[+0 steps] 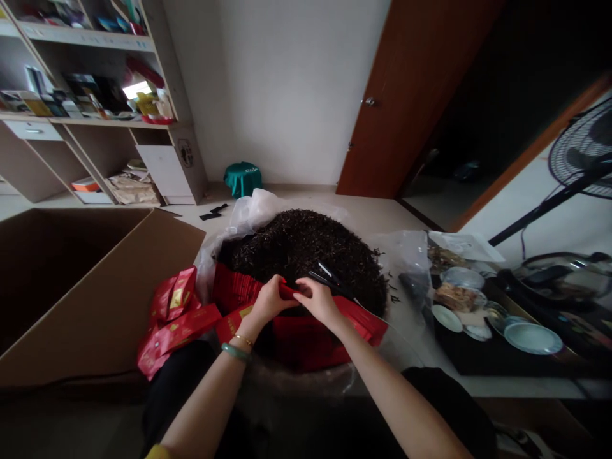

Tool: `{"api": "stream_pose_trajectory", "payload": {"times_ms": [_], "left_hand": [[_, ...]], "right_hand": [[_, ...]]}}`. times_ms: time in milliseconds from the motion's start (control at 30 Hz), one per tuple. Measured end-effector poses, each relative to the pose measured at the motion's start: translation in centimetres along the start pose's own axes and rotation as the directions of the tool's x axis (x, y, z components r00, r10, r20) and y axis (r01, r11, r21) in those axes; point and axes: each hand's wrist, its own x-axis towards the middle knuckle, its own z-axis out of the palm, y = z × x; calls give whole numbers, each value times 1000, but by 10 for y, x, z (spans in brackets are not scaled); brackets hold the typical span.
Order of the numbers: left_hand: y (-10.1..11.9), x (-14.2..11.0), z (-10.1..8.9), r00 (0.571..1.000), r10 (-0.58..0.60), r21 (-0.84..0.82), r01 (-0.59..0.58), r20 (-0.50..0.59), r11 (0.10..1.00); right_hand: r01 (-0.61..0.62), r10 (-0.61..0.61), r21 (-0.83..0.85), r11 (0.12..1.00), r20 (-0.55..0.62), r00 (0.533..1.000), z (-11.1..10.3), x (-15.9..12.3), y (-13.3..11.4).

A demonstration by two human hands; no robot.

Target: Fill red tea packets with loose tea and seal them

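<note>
My left hand [269, 302] and my right hand [315, 299] meet over a big heap of dark loose tea leaves [310, 236]. Between them, pinched by the fingers of both, is a small red packet [287, 291]. Just beyond my right hand a black-handled tool with a pale tip [325, 275] lies on the leaves; its kind is unclear. A stack of red packets [236, 287] rests on the heap left of my hands. More red packets [306, 344] spread below my wrists, partly hidden by my forearms.
Filled red packets [176, 325] pile beside an open cardboard box [119, 287] at left. To the right a black tray [468, 357] bears bowls and a glass-lidded pot [564, 274]. A fan [583, 146] stands at far right. Clear plastic [253, 207] surrounds the heap.
</note>
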Motion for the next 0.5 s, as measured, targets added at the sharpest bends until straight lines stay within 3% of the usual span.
{"api": "stream_pose_trajectory", "payload": {"times_ms": [67, 167, 333, 400, 500], "left_hand": [[1, -1, -2, 998, 41, -34, -39, 47, 999], [2, 0, -6, 992, 36, -54, -30, 122, 998], [4, 2, -6, 969, -4, -291, 77, 246, 954], [6, 1, -4, 965, -6, -381, 108, 260, 918], [9, -1, -2, 971, -34, -439, 138, 237, 888]], "right_hand": [[27, -26, 20, 999, -46, 999, 3, 0, 3], [-73, 83, 189, 979, -49, 995, -5, 1, 8], [-193, 230, 501, 843, -12, 973, -17, 4, 7], [-197, 237, 515, 834, -13, 971, -18, 4, 4], [-127, 159, 393, 911, -51, 986, -20, 3, -2]]}}
